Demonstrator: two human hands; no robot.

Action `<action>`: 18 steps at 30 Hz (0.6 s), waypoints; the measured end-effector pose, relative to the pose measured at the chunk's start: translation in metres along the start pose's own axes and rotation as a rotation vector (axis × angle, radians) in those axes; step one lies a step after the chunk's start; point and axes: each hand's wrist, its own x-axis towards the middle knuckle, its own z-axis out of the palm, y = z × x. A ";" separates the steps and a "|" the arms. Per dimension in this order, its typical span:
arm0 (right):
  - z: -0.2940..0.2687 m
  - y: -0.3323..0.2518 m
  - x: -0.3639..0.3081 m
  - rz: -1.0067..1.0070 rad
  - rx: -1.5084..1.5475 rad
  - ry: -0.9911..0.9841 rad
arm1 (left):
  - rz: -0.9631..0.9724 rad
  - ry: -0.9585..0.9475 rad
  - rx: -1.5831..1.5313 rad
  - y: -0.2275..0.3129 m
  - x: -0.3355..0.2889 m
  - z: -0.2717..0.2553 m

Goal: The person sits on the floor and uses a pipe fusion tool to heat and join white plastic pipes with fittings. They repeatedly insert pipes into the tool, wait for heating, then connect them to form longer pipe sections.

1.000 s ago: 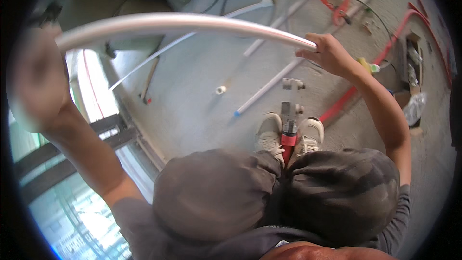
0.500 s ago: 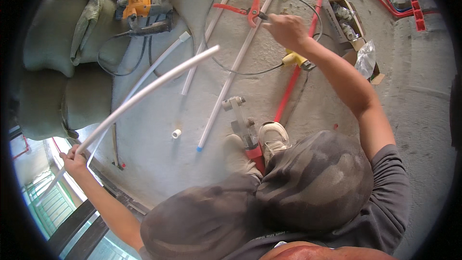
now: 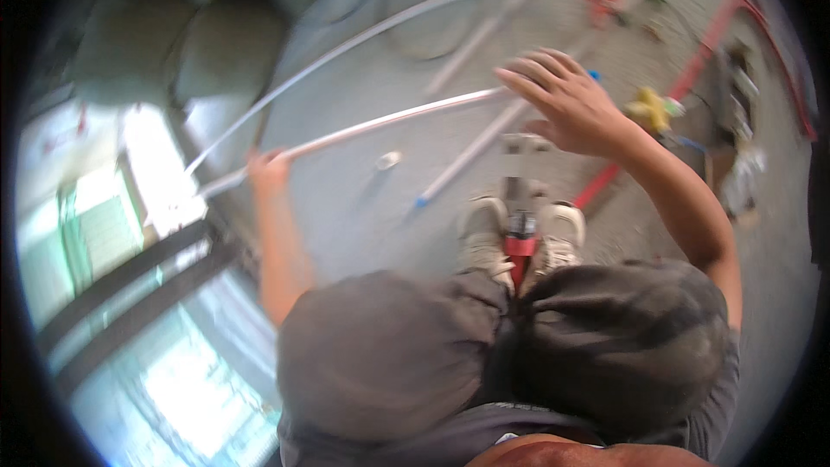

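Note:
I squat on a grey concrete floor, knees in dark trousers filling the lower view. My left hand (image 3: 268, 169) is closed around a long white pipe (image 3: 380, 124) near its left part. The pipe runs up to the right, above the floor. My right hand (image 3: 566, 102) hovers at the pipe's right end with fingers spread and nothing gripped. Whether it touches the pipe is blurred. A red-handled tool (image 3: 519, 246) stands between my pale shoes (image 3: 482, 233).
More white pipes (image 3: 471, 151) and a thin white tube (image 3: 346, 47) lie on the floor. Red pipes (image 3: 709, 35), a yellow tool (image 3: 648, 108) and a box sit at the right. Grey sacks (image 3: 173, 52) are upper left; a bright window with dark bars (image 3: 130, 277) is at left.
My right hand came back from the far red tools to the pipe's right end and spread its fingers. My left hand, still gripping the pipe, moved up and to the right.

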 end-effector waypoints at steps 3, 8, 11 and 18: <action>0.011 0.020 -0.007 0.293 0.168 -0.368 | 0.161 -0.209 -0.007 0.059 -0.024 -0.004; 0.002 0.024 0.014 0.179 -0.112 -0.395 | -0.529 -0.217 -0.616 0.148 -0.111 -0.003; -0.005 -0.016 0.037 0.145 -0.098 -0.432 | 0.572 -0.126 -0.072 0.194 -0.142 0.004; -0.002 -0.003 0.017 0.209 -0.226 -0.396 | 0.589 -0.696 0.374 0.232 -0.108 0.026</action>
